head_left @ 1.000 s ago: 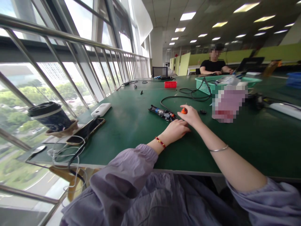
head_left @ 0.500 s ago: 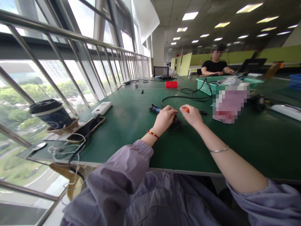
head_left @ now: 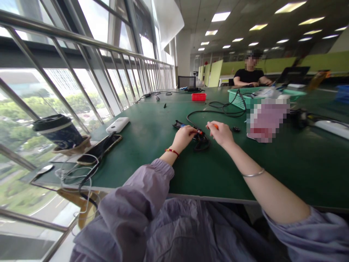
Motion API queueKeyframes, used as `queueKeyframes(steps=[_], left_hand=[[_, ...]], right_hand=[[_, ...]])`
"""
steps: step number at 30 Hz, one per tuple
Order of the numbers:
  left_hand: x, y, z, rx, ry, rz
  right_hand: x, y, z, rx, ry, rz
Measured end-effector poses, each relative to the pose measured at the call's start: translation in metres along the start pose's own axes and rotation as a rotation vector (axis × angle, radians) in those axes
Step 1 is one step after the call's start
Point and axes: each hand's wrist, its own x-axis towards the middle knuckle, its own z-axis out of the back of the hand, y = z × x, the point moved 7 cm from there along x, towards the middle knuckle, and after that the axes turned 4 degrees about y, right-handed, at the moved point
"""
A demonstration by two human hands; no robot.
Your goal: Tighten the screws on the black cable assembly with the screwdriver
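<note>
On the table in front of me lies a black device [head_left: 201,137] with small red-orange parts and a looped dark cord at its near end. Its kind is not clear. My left hand [head_left: 184,138] is closed at its left side, fingertips pinched on it. A black shell piece with a blue patch [head_left: 178,124] shows just beyond that hand. Right of the device, my right hand [head_left: 222,134] is closed around a small orange object [head_left: 216,126], mostly hidden by the fingers. A small black piece [head_left: 236,129] lies right of this hand.
A black cable [head_left: 215,113] curves behind my hands toward a green basket [head_left: 236,99]. A red box [head_left: 199,97] stands farther back. At left are a white power bank [head_left: 117,125], a phone [head_left: 89,158] and a lidded cup [head_left: 58,131]. Across the table sits a person [head_left: 249,74].
My left hand has shifted slightly left and down, uncovering the device's red-orange parts. My right hand has moved a little left, still holding the orange object.
</note>
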Motion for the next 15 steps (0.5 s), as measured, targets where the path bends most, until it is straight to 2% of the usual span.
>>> queueKeyframes(steps=[15], left_hand=[[-0.003,-0.016,-0.001,0.333,0.111,-0.051]], right_hand=[[-0.002,0.004,0.008,0.060,-0.115,0.055]])
